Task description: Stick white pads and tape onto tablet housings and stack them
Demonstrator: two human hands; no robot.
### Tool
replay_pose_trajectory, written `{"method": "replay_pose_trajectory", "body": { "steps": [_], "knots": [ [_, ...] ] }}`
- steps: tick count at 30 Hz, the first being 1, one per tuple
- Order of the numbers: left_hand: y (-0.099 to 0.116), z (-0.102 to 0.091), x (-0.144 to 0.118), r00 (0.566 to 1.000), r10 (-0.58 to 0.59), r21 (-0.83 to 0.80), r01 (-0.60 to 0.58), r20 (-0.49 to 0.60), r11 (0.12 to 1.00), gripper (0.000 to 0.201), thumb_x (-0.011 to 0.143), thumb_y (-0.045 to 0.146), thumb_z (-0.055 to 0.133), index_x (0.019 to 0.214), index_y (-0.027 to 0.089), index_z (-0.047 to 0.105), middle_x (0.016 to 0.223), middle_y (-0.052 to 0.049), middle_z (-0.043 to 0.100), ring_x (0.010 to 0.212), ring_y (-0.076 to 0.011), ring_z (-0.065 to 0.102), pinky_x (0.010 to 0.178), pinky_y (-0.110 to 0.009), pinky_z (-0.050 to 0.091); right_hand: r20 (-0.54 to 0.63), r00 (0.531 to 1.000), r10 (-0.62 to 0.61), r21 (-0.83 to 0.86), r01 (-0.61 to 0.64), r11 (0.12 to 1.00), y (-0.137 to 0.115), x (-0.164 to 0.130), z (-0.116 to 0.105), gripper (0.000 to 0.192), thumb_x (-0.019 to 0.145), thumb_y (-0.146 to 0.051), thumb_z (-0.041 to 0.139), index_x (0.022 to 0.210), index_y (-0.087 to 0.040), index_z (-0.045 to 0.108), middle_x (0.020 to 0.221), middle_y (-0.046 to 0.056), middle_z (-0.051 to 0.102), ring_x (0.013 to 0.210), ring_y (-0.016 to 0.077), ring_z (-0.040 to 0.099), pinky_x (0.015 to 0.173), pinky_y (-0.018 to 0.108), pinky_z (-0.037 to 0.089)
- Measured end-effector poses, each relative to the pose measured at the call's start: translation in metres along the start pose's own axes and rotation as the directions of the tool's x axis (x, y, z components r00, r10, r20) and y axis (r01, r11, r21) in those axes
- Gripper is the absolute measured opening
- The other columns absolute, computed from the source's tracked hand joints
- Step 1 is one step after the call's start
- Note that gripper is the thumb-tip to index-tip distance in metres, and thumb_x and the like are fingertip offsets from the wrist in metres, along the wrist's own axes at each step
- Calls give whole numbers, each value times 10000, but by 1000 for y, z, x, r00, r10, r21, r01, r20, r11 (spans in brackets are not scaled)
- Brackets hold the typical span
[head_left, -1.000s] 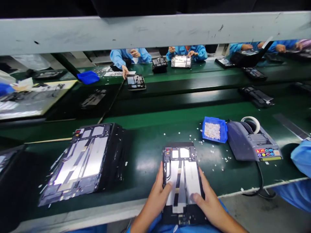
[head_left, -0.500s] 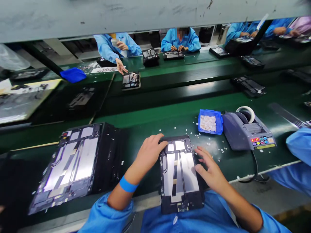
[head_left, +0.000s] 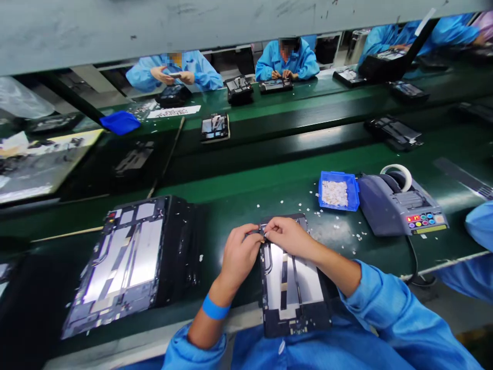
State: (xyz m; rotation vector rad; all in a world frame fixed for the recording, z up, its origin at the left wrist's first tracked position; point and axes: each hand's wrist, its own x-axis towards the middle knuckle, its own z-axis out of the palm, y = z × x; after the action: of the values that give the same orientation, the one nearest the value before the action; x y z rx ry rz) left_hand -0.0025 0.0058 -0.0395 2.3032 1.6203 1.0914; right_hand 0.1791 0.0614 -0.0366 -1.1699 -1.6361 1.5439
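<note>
An opened tablet (head_left: pixel 304 285) lies in front of me, its silvery batteries, dark ribbon cables and black frame exposed. My left hand (head_left: pixel 241 252) is at its upper left corner, thumb and forefinger pinched together. Reaching across the upper part of the tablet, my right hand (head_left: pixel 290 236) brings its closed fingertips to the same corner. The fingertips of both hands nearly meet there. Anything between them is too small or hidden to make out. A blue band circles my left wrist.
A stack of opened tablets (head_left: pixel 127 257) stands at left. A blue bin (head_left: pixel 339 191) of small pale pieces sits beside a grey tape dispenser (head_left: pixel 402 203); white scraps are scattered nearby. Another tablet (head_left: pixel 214 128) lies on the green line, with co-workers seated beyond. A shelf edge (head_left: pixel 231 31) crosses overhead.
My right hand has moved from the tablet's right side to its upper left corner and closed. My left fingers have drawn into a pinch. A co-worker's hand has withdrawn from the tablet on the line.
</note>
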Motion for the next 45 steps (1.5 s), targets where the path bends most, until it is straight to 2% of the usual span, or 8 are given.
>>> {"method": "replay_pose_trajectory", "body": {
  "steps": [8,13,21,27,32,36,40,45],
  "knots": [
    [27,12,-7,803,-572,-361,590,168,722,190,887,320,618,939,189,745,828,-40,760,726,-179,677,668,-280,520,-96,992,-84,-125,72,990,2,-15,5,93,894,-182,634,950,-195,708,848,-3,737,754,141,663,704,246,500],
    [27,11,-9,851,-518,-246,523,90,816,162,914,309,627,894,212,755,813,-27,763,717,-188,673,676,-295,502,-68,927,-369,-543,277,793,7,-21,8,125,973,-186,604,941,-211,723,932,59,751,919,202,684,868,321,508],
    [36,0,-15,992,-100,256,78,76,964,248,1026,274,538,889,232,740,856,-56,770,794,-232,649,753,-366,429,17,941,-338,-614,277,739,4,-23,2,141,913,-121,636,918,-223,733,930,36,786,887,194,714,835,294,505],
    [36,3,-9,978,-189,51,186,84,981,194,982,247,567,897,243,742,909,-54,770,861,-231,666,800,-364,463,-77,958,-278,-664,158,731,-5,-19,4,156,820,-102,599,734,-230,623,751,13,703,735,181,644,699,272,436],
    [20,12,-2,783,-587,-452,607,204,653,106,838,312,676,834,206,682,801,-27,726,748,-185,659,700,-301,506,-393,880,-267,-703,-101,704,-1,-26,-88,126,877,-191,564,783,-211,646,795,48,703,759,195,633,706,288,417],
    [11,19,-2,691,-667,-635,654,280,412,155,761,308,730,776,194,625,869,-49,751,832,-184,689,769,-295,524,-616,768,-179,-741,-487,462,6,-37,-162,151,909,-231,567,877,-155,693,859,145,706,798,273,635,737,365,430],
    [12,21,-1,675,-693,-628,659,253,413,163,781,317,731,783,189,630,836,-42,741,797,-172,680,758,-287,519,-303,902,-306,-818,-81,570,4,-45,-113,167,954,-194,544,937,-184,710,944,112,729,905,251,654,830,358,460],
    [17,20,-5,677,-697,-596,668,238,446,186,800,347,736,820,186,645,790,-23,729,742,-165,673,703,-274,520,-24,927,-375,-716,246,654,-2,-35,-2,173,1007,-224,576,909,-213,719,890,53,742,880,213,665,857,335,472]
  ]
}}
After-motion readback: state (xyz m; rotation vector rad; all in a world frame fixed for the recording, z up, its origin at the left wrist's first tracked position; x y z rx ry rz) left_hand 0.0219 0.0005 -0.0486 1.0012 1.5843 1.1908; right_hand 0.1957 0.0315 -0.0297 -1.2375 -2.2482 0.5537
